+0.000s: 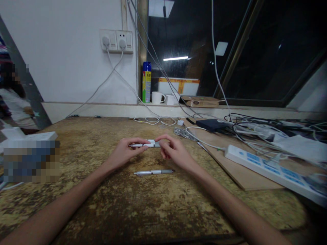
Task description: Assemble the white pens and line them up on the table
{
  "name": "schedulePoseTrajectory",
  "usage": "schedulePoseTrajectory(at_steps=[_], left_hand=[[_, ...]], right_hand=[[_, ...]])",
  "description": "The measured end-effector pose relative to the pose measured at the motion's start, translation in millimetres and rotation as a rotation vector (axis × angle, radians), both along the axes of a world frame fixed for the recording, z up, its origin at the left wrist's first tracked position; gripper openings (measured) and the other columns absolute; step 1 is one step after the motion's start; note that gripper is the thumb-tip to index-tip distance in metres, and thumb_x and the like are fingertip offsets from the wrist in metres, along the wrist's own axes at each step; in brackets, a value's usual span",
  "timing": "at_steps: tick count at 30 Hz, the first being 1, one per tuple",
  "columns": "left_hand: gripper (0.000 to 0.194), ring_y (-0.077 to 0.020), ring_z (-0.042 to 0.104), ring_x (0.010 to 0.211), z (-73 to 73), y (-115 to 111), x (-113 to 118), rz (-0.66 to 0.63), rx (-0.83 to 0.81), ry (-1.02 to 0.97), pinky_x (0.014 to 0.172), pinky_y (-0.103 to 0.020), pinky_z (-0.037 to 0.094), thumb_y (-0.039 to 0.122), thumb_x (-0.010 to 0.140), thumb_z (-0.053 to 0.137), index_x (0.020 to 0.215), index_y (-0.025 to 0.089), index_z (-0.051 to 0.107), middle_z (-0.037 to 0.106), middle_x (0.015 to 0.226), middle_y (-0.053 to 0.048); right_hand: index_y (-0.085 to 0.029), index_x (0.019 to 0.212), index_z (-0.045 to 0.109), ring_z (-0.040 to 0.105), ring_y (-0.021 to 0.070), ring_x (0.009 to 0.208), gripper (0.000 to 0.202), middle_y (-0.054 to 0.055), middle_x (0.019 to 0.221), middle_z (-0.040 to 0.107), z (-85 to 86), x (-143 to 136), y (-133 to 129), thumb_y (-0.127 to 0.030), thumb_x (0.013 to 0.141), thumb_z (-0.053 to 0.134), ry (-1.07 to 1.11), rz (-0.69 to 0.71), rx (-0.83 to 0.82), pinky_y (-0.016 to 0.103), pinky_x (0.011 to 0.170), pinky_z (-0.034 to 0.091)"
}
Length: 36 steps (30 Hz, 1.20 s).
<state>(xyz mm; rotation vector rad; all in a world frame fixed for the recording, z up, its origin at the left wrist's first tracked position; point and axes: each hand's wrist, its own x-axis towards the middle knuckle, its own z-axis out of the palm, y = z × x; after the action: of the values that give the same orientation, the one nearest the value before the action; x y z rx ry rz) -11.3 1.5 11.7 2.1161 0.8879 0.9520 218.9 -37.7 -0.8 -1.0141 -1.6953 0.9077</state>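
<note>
Near the middle of the worn table (102,190), my left hand (129,148) pinches a white and grey pen (150,145) between thumb and fingers. My right hand (172,149) closes its thumb and index finger at the pen's right end. Behind that pen a second pale, slim piece shows between the hands; whether it is another pen or part of the same one, I cannot tell. A separate silver-white pen (153,172) lies crosswise on the table, nearer to me than both hands.
On the right, a white power strip (268,170) and a brown board (240,175) lie under tangled cables. A spray can (146,83) and a white mug (157,97) stand on the sill. At the far left, a person (16,102) is partly visible.
</note>
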Motion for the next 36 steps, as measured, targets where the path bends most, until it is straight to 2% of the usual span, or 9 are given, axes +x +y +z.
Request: schedulePoseTrajectory(at_steps=[5, 7, 11, 15, 21, 25, 30, 34, 36], left_hand=[[0.027, -0.0224, 0.070, 0.095, -1.5, 0.9, -0.3, 0.012, -0.006, -0.006, 0.087, -0.035, 0.053, 0.039, 0.089, 0.071, 0.109, 0.022, 0.079, 0.078, 0.109, -0.008], [0.027, -0.0225, 0.070, 0.096, -1.6, 1.0, -0.5, 0.006, 0.002, -0.007, 0.088, -0.035, 0.052, 0.038, 0.089, 0.071, 0.108, 0.022, 0.079, 0.078, 0.109, -0.007], [0.026, -0.0229, 0.070, 0.093, -1.3, 1.1, -0.7, 0.006, 0.022, -0.003, 0.085, -0.035, 0.053, 0.038, 0.088, 0.071, 0.107, 0.024, 0.080, 0.078, 0.108, -0.007], [0.025, -0.0231, 0.070, 0.093, -1.6, 1.8, -0.7, 0.017, 0.018, -0.029, 0.084, -0.035, 0.053, 0.037, 0.087, 0.073, 0.106, 0.023, 0.080, 0.078, 0.107, -0.008], [0.025, -0.0228, 0.070, 0.093, -2.6, 1.7, -0.2, 0.005, 0.001, -0.016, 0.085, -0.035, 0.052, 0.038, 0.088, 0.071, 0.107, 0.023, 0.080, 0.078, 0.107, -0.007], [0.026, -0.0231, 0.070, 0.095, -2.4, 1.5, -0.5, 0.004, -0.006, -0.022, 0.087, -0.035, 0.052, 0.038, 0.089, 0.071, 0.108, 0.023, 0.079, 0.078, 0.108, -0.007], [0.027, -0.0237, 0.070, 0.095, -2.0, 1.2, -0.4, -0.002, 0.002, 0.005, 0.086, -0.035, 0.052, 0.038, 0.088, 0.072, 0.109, 0.022, 0.079, 0.078, 0.107, -0.007], [0.027, -0.0231, 0.070, 0.095, -3.2, 2.9, -1.0, 0.002, -0.006, -0.018, 0.086, -0.035, 0.053, 0.039, 0.088, 0.072, 0.108, 0.022, 0.079, 0.078, 0.109, -0.008], [0.027, -0.0228, 0.070, 0.096, -3.5, 3.8, -1.5, -0.010, -0.008, -0.015, 0.087, -0.035, 0.052, 0.037, 0.088, 0.072, 0.109, 0.022, 0.079, 0.078, 0.110, -0.008]], right_hand=[[-0.021, 0.109, 0.063, 0.050, 0.0138, 0.064, 0.021, -0.003, 0.071, 0.055, -0.1, 2.8, 2.0, -0.027, 0.091, 0.054, -0.008, -0.055, 0.088, 0.026, 0.062, 0.039], [-0.021, 0.110, 0.062, 0.048, 0.0137, 0.062, 0.023, -0.005, 0.067, 0.052, 0.0, 3.5, 2.4, -0.025, 0.090, 0.053, -0.008, -0.050, 0.092, 0.026, 0.060, 0.037], [-0.021, 0.113, 0.061, 0.046, 0.0145, 0.054, 0.025, -0.005, 0.059, 0.051, 0.3, 3.8, 2.6, -0.028, 0.094, 0.046, -0.011, -0.020, 0.011, 0.027, 0.055, 0.035], [-0.020, 0.109, 0.062, 0.050, 0.0138, 0.063, 0.022, -0.004, 0.070, 0.054, 1.1, 4.0, 2.9, -0.025, 0.090, 0.053, 0.009, -0.026, 0.085, 0.026, 0.062, 0.038], [-0.020, 0.113, 0.061, 0.047, 0.0143, 0.054, 0.025, -0.006, 0.059, 0.052, 1.4, 4.2, 2.4, -0.031, 0.095, 0.048, 0.017, 0.007, 0.002, 0.027, 0.055, 0.035], [-0.020, 0.111, 0.062, 0.051, 0.0141, 0.065, 0.023, -0.003, 0.072, 0.057, 0.6, 4.6, 3.5, -0.027, 0.090, 0.056, 0.011, -0.020, 0.088, 0.027, 0.064, 0.039], [-0.021, 0.114, 0.061, 0.047, 0.0141, 0.056, 0.025, -0.006, 0.061, 0.052, 0.8, 4.9, 2.8, -0.030, 0.095, 0.048, -0.019, 0.005, 0.013, 0.027, 0.056, 0.034], [-0.020, 0.111, 0.063, 0.049, 0.0138, 0.065, 0.022, -0.004, 0.070, 0.054, 2.7, 4.9, 1.8, -0.027, 0.092, 0.055, -0.013, -0.002, 0.098, 0.027, 0.063, 0.037], [-0.020, 0.113, 0.062, 0.047, 0.0137, 0.063, 0.022, -0.005, 0.068, 0.051, 3.1, 4.8, 1.5, -0.027, 0.093, 0.054, -0.022, 0.015, 0.100, 0.027, 0.061, 0.035]])
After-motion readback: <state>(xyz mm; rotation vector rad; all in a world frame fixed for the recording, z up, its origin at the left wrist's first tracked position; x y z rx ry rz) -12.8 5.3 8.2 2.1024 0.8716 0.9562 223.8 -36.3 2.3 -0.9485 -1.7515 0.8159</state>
